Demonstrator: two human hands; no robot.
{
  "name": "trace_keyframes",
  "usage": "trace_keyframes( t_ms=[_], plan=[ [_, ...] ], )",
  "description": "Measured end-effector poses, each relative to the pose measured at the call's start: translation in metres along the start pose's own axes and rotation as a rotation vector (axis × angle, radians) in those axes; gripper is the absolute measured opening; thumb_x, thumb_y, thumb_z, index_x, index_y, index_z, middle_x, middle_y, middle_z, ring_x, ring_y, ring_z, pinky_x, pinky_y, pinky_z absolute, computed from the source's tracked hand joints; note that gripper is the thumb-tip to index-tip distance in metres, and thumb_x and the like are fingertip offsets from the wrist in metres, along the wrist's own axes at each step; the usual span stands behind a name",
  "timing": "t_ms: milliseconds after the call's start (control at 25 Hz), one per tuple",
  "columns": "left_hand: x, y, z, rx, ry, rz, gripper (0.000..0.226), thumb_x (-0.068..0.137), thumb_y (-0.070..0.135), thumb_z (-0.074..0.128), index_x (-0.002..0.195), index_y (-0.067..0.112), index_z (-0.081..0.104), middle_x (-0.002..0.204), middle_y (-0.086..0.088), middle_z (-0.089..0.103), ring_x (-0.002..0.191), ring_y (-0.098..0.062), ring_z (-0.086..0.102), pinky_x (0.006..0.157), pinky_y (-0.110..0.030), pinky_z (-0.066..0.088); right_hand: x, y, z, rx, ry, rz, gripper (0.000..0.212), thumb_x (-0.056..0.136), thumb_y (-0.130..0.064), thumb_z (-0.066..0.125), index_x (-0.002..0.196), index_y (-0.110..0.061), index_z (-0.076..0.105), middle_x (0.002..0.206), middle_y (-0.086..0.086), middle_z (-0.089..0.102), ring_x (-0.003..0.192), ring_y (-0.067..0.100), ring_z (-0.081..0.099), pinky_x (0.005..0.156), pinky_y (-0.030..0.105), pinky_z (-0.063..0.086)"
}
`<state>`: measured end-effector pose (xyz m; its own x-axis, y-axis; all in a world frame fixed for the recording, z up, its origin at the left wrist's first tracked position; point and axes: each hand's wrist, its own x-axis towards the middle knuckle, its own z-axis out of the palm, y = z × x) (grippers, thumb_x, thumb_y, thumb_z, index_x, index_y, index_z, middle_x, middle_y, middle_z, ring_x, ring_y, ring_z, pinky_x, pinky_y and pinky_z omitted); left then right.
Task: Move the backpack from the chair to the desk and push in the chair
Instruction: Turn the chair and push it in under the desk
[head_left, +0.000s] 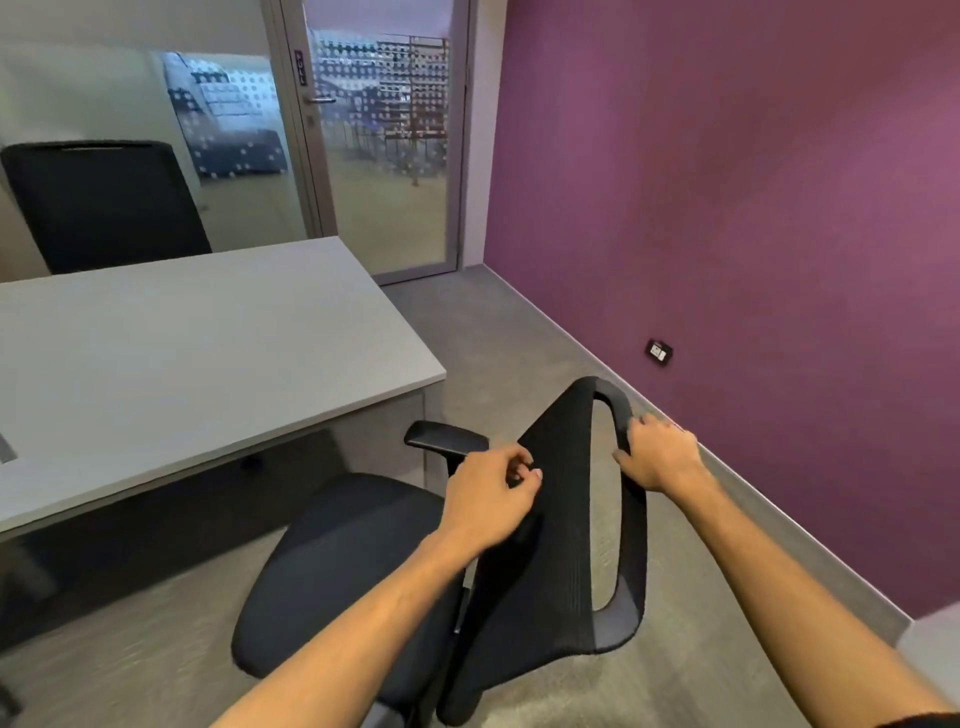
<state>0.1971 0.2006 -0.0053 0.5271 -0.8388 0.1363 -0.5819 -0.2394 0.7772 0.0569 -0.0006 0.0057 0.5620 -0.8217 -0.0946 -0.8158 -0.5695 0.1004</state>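
A black mesh office chair stands beside the near right corner of the grey desk, its seat bare. My right hand grips the top frame of the chair's backrest. My left hand rests on the front of the backrest's mesh with the fingers curled; whether it grips the mesh is unclear. One armrest pokes out close to the desk's corner. No backpack is in view.
A second black chair stands behind the desk at the far left. A glass door and glass partition close the back. A purple wall with a socket runs along the right; grey carpet lies between it and the desk.
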Motion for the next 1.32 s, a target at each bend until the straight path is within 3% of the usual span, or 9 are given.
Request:
trace_keyframes(
  t_ms=[280, 440, 600, 760, 920, 1080, 1160, 1240, 1320],
  plan=[
    [0.002, 0.009, 0.045, 0.127, -0.152, 0.103, 0.047, 0.082, 0.049, 0.059, 0.121, 0.022, 0.061, 0.112, 0.003, 0.07, 0.104, -0.014, 0.062, 0.091, -0.038, 0.051, 0.01, -0.005, 0.023, 0.315, -0.052, 0.084, 0.026, 0.093, -0.032, 0.062, 0.079, -0.012, 0.052, 0.077, 0.008, 0.06, 0.068, 0.022, 0.059, 0.059, 0.034, 0.048],
    [-0.02, 0.02, 0.074, 0.4, -0.249, 0.177, 0.086, 0.069, 0.069, 0.057, 0.135, 0.014, 0.049, 0.135, -0.004, 0.054, 0.132, -0.022, 0.038, 0.108, -0.044, 0.029, 0.002, -0.013, 0.027, 0.339, -0.025, 0.084, 0.033, 0.093, -0.034, 0.062, 0.073, -0.012, 0.048, 0.073, 0.007, 0.056, 0.068, 0.025, 0.056, 0.06, 0.034, 0.044],
    [-0.049, 0.021, 0.091, 0.629, -0.27, 0.1, 0.083, 0.078, 0.053, 0.06, 0.138, 0.0, 0.036, 0.145, -0.016, 0.042, 0.147, -0.036, 0.012, 0.116, -0.053, 0.014, -0.018, -0.034, 0.027, 0.403, -0.009, 0.049, 0.037, 0.093, -0.036, 0.062, 0.072, -0.008, 0.049, 0.074, 0.012, 0.059, 0.069, 0.028, 0.057, 0.059, 0.035, 0.042],
    [-0.06, 0.007, 0.075, 0.814, -0.161, 0.043, 0.071, 0.079, 0.037, 0.064, 0.134, -0.001, 0.038, 0.128, -0.015, 0.048, 0.125, -0.032, 0.037, 0.106, -0.046, 0.028, -0.043, -0.074, 0.024, 0.483, -0.002, -0.04, 0.038, 0.096, -0.032, 0.055, 0.072, -0.002, 0.059, 0.073, 0.019, 0.071, 0.074, 0.034, 0.068, 0.071, 0.04, 0.054],
    [-0.067, -0.028, 0.031, 0.791, -0.167, -0.031, 0.059, 0.085, 0.027, 0.064, 0.133, 0.007, 0.036, 0.116, -0.01, 0.063, 0.102, -0.03, 0.064, 0.081, -0.04, 0.046, -0.063, -0.106, 0.019, 0.496, -0.038, -0.158, 0.036, 0.09, -0.024, 0.047, 0.061, -0.004, 0.057, 0.063, 0.013, 0.071, 0.064, 0.031, 0.069, 0.062, 0.036, 0.053],
    [-0.083, -0.073, -0.022, 0.709, -0.099, -0.158, 0.029, 0.092, 0.039, 0.05, 0.107, 0.014, 0.052, 0.101, -0.008, 0.07, 0.089, -0.031, 0.069, 0.067, -0.037, 0.05, -0.069, -0.13, 0.022, 0.149, 0.174, -0.257, 0.023, 0.086, -0.025, 0.053, 0.1, -0.008, 0.059, 0.101, 0.015, 0.069, 0.093, 0.035, 0.067, 0.073, 0.04, 0.055],
    [-0.09, -0.091, -0.043, 0.711, -0.08, -0.2, 0.027, 0.089, 0.039, 0.049, 0.098, 0.015, 0.056, 0.097, -0.007, 0.071, 0.086, -0.03, 0.069, 0.064, -0.035, 0.048, -0.065, -0.14, 0.034, -0.012, 0.197, -0.387, 0.063, 0.084, -0.028, 0.062, 0.141, -0.009, 0.04, 0.142, 0.014, 0.049, 0.13, 0.032, 0.047, 0.099, 0.047, 0.047],
    [-0.097, -0.106, -0.064, 0.721, -0.076, -0.247, 0.025, 0.084, 0.037, 0.05, 0.092, 0.016, 0.06, 0.092, -0.006, 0.071, 0.083, -0.028, 0.068, 0.061, -0.034, 0.044, -0.059, -0.153, 0.048, -0.086, 0.148, -0.562, 0.077, 0.085, -0.037, 0.064, 0.149, -0.012, 0.029, 0.156, 0.01, 0.03, 0.146, 0.027, 0.024, 0.115, 0.052, 0.024],
    [-0.102, -0.119, -0.084, 0.718, -0.09, -0.293, 0.025, 0.08, 0.038, 0.052, 0.09, 0.018, 0.063, 0.088, -0.003, 0.07, 0.079, -0.025, 0.067, 0.061, -0.032, 0.043, -0.049, -0.174, 0.055, -0.026, 0.144, -0.651, 0.058, 0.088, -0.04, 0.059, 0.138, -0.015, 0.042, 0.146, 0.007, 0.044, 0.141, 0.025, 0.032, 0.117, 0.05, 0.019]
  ],
)
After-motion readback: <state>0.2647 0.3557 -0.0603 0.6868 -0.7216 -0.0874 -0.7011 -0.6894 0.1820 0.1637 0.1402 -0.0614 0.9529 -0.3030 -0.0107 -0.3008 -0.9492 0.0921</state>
